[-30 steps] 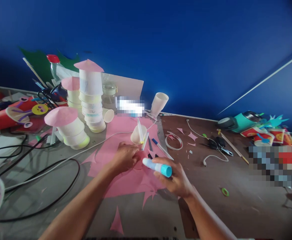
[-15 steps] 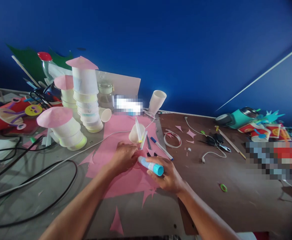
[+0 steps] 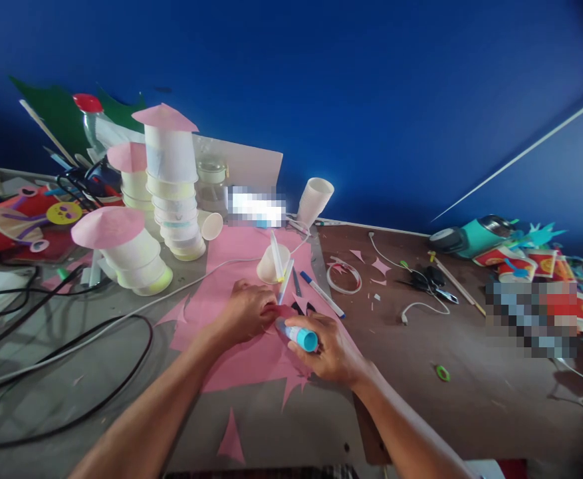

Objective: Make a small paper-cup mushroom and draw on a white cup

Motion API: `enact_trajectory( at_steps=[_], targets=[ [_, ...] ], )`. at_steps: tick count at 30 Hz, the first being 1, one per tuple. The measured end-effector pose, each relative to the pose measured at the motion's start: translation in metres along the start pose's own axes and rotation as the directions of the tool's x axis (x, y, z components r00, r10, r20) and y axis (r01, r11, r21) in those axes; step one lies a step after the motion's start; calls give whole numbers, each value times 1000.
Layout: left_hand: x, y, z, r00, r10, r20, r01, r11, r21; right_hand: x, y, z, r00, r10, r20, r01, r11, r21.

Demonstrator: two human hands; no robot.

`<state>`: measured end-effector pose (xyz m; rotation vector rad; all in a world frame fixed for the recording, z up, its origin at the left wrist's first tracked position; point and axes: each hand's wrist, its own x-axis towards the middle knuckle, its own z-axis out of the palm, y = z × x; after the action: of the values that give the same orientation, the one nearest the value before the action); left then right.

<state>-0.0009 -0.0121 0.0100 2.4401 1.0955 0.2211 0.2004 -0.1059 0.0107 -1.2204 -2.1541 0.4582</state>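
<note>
The right hand [image 3: 332,349] gripped a glue stick [image 3: 298,334], its far end slanting down just beside the left hand [image 3: 249,311], over a pink sheet [image 3: 238,366] on the tabletop [image 3: 284,436]. The left hand's fingers bent down at a small pink piece [image 3: 284,310]; whether they pinched it was unclear.

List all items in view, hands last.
Glue stick: one, blue, centre.
Sheet: one, pink, centre.
Scraps: several, pink, around sheet.
Cup stacks: three, white and pink, left.
Loose cups: at least three, white, centre, back.
Patterned cups: several, red, right.
Scissors: one, dark, centre.
Marker: one, white and blue, right of scissors.
Cables: several, black and white, both sides.
Jar: one, clear, back.
Bottle: one, clear, left.
Tumbler: one, turquoise, right.
Ring: one, green, right.
Remaining clutter: uncounted, mixed, both edges.
Left hand: one, bare, over sheet.
Right hand: one, bare, holding glue stick.
</note>
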Motion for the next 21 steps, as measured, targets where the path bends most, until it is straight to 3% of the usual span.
enact_trajectory(
  at_steps=[9, 14, 17, 21],
  targets=[
    [1, 0, 4, 1000, -17, -15, 17, 1000, 17, -1, -3, -7, 999, -41, 31, 42, 999, -19],
    [0, -1, 7, 999, -4, -39, 3, 1000, -15, 0, -7, -18, 987, -21, -159, 40, 992, 116],
    [0, -3, 10, 999, 6, -48, -7, 1000, -28, 0, -4, -12, 982, -14, -190, 29, 997, 77],
    [0, -6, 14, 997, 15, -73, -15, 1000, -4, 0, 3, 4, 991, -33, -131, 33, 999, 1]
  ],
)
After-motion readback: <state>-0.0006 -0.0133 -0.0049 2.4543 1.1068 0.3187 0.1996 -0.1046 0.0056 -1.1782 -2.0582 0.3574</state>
